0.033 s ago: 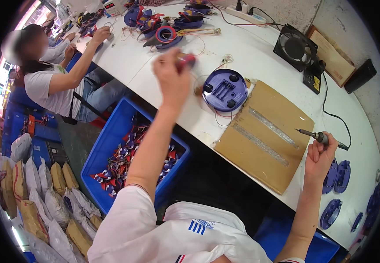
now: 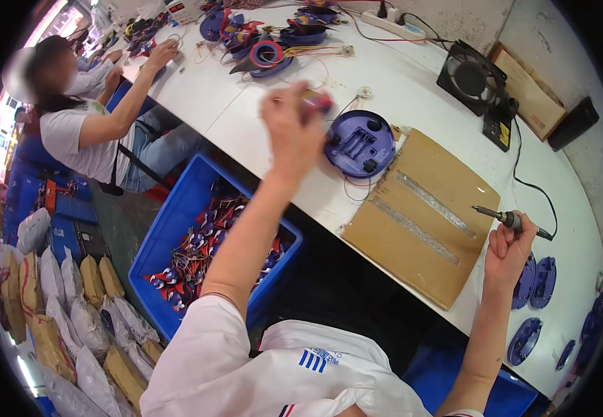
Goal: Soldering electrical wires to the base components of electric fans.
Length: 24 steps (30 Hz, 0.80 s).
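My left hand (image 2: 291, 132) is raised over the white table with its fingers closed on a small red-and-purple part (image 2: 317, 103), smeared by motion. Just right of it lies a round purple plastic base (image 2: 344, 158), with a battery compartment and dark round feet facing up. Thin wires trail from the base's near edge. In my right hand (image 2: 506, 251) is a soldering iron (image 2: 506, 217), held above the right edge of a cardboard sheet (image 2: 430, 215), its tip pointing left. A small pale disc (image 2: 364, 92) sits on the table behind the base.
A blue crate (image 2: 150, 267) full of wired red-and-purple parts stands below the table edge. Purple assemblies (image 2: 266, 57) lie farther back. A black fan (image 2: 469, 78) and power strip (image 2: 393, 26) are along the wall. Purple shells (image 2: 525, 340) lie at right. A co-worker (image 2: 82, 128) sits at left.
My left hand has shifted right with the red-and-purple part, closer to the round base. My right hand and the soldering iron look nearly still.
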Tool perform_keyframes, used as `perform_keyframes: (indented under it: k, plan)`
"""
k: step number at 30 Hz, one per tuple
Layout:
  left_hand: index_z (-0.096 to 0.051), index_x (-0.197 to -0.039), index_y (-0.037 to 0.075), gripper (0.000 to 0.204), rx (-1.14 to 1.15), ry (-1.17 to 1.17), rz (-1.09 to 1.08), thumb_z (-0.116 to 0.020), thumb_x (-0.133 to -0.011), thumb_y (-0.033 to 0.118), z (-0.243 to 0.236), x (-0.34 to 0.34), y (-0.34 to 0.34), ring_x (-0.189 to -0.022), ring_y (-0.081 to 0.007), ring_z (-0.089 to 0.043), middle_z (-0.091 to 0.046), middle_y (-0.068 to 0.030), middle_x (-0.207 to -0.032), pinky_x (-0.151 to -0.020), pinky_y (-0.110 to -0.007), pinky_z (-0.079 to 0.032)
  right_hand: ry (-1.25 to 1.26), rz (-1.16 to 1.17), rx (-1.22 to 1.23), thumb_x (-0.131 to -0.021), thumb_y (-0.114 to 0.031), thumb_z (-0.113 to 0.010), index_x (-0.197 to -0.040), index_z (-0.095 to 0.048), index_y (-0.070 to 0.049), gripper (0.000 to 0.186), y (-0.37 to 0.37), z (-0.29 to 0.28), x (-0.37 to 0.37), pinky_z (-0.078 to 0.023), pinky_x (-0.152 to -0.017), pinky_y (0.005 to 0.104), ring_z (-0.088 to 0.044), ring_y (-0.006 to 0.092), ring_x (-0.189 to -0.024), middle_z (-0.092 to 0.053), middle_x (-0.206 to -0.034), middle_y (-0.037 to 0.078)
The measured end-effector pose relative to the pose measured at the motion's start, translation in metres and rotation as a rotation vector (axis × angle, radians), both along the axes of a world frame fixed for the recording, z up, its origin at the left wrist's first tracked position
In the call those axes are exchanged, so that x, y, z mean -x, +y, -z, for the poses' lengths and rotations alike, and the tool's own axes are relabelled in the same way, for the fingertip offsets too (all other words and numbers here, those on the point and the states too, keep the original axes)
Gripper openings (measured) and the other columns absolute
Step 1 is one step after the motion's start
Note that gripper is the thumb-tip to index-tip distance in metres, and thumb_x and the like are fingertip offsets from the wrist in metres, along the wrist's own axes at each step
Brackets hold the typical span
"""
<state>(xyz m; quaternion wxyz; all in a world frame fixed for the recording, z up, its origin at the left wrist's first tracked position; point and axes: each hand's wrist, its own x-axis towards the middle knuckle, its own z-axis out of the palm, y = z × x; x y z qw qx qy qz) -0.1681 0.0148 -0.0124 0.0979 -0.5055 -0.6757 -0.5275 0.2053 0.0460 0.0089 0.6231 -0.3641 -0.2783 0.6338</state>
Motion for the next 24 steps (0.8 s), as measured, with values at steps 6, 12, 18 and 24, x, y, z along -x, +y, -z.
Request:
perform_keyframes:
  k: [6, 12, 18, 24]
  plan:
    - [-0.051, -0.123, 0.02, 0.066, 0.144, 0.226, -0.006, -0.073, -0.062, 0.033, 0.001, -0.087, -0.007, -0.106, -0.0352, -0.04, -0.037, -0.0183, -0.125, -0.086, -0.053, -0.036, -0.026, -0.007, 0.022, -0.093, -0.02, -0.052, -0.092, -0.057, -0.004, 0.017, 0.003, 0.002, -0.002, -0.018, -0.035, 0.0164, -0.023, 0.0017, -0.036, -0.044, -0.056, -0.004]
    - [-0.049, -0.124, 0.026, 0.069, 0.212, 0.257, -0.087, -0.075, -0.061, 0.037, 0.005, -0.046, -0.018, -0.113, -0.0385, -0.039, -0.033, -0.0191, -0.131, -0.085, -0.057, -0.036, -0.008, -0.058, -0.015, -0.093, -0.021, -0.053, -0.093, -0.057, -0.005, 0.017, 0.006, 0.008, -0.011, -0.018, -0.034, 0.0164, -0.022, 0.0017, -0.035, -0.044, -0.055, -0.004]
    - [-0.043, -0.134, 0.023, 0.072, 0.241, 0.21, -0.322, -0.073, -0.071, 0.037, 0.019, 0.056, -0.04, -0.125, -0.0539, -0.028, -0.019, -0.032, -0.142, -0.097, -0.062, -0.03, -0.009, -0.03, 0.032, -0.093, -0.021, -0.053, -0.094, -0.057, -0.005, 0.016, 0.005, 0.011, -0.011, -0.017, -0.034, 0.0165, -0.022, 0.0016, -0.035, -0.044, -0.055, -0.004]
    - [-0.038, -0.14, 0.021, 0.075, 0.211, 0.265, -0.455, -0.071, -0.075, 0.039, 0.046, 0.191, -0.013, -0.126, -0.0576, -0.026, -0.019, -0.0377, -0.142, -0.105, -0.058, -0.025, 0.016, -0.107, 0.033, -0.092, -0.02, -0.055, -0.098, -0.058, -0.006, 0.016, 0.007, 0.012, -0.011, -0.019, -0.036, 0.0163, -0.023, 0.0016, -0.039, -0.05, -0.064, -0.001]
